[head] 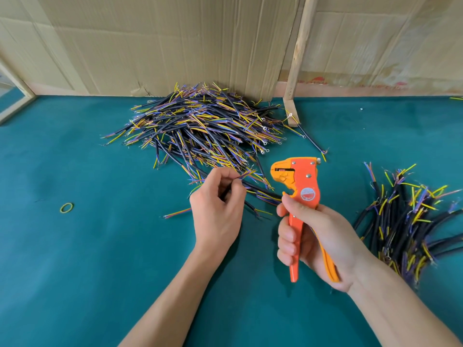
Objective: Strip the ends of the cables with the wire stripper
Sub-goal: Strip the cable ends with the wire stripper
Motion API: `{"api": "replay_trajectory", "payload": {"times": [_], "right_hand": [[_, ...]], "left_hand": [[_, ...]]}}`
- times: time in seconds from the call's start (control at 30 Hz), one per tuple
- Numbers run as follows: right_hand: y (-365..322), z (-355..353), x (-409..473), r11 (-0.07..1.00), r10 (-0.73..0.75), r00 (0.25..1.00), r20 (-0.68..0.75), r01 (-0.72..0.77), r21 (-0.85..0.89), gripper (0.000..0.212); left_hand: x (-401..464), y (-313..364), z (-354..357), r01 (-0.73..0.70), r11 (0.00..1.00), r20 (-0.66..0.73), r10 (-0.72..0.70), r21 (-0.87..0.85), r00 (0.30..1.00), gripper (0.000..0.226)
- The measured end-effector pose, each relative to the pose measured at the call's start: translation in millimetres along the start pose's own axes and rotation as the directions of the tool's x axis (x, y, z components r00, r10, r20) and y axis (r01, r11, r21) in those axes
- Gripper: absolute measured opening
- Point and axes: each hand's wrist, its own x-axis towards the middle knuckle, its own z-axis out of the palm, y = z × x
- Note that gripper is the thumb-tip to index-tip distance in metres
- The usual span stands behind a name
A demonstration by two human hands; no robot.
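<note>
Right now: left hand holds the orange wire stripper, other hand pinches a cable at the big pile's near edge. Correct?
Not quite. The head view shows the wire stripper gripped in the right hand, not the left. The left hand is the one pinching a cable at the near edge of the big pile.

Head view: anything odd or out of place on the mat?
Mostly tidy. A yellow-green rubber band lies alone on the green mat, left of the left hand, and one cable strays from the big cable pile.
</note>
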Motion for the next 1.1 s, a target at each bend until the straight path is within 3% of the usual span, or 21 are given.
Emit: {"api": "replay_trajectory", "payload": {"times": [0.13, 0.3, 0.43, 0.83, 1.1], "right_hand": [[-1.0, 0.5, 1.2, 0.998, -0.042, 0.995, -0.09, 0.039, -0.04, 0.039], [-7.3, -7.1, -5.6, 0.997, 0.027, 0.982, 0.185, -0.013, -0.081, 0.034], [-3.3, -6.6, -4.8, 0.989, 0.05, 0.964, 0.26, -0.012, -0.145, 0.028], [0.4, -3.6, -2.2, 0.992, 0.031, 0.986, 0.164, -0.01, -0.127, 0.041], [0.4, -2.6, -2.0, 0.984, 0.049, 0.983, 0.178, -0.017, -0.178, 0.03]], "left_hand": [[-0.3, 1.2, 0.7, -0.002, 1.0, 0.005, 0.002, -0.009, 1.0, 0.012], [-1.3, 0.8, 1.5, -0.029, 1.0, 0.035, 0.029, 0.002, 0.999, 0.01], [-0.7, -0.2, 1.1, -0.053, 0.998, 0.04, 0.052, 0.018, 0.998, 0.01], [-1.3, -1.6, -1.5, -0.123, 0.992, 0.132, 0.12, 0.02, 0.984, 0.017], [-1.2, -2.1, -2.2, -0.13, 0.991, 0.174, 0.128, 0.003, 0.976, 0.017]]}}
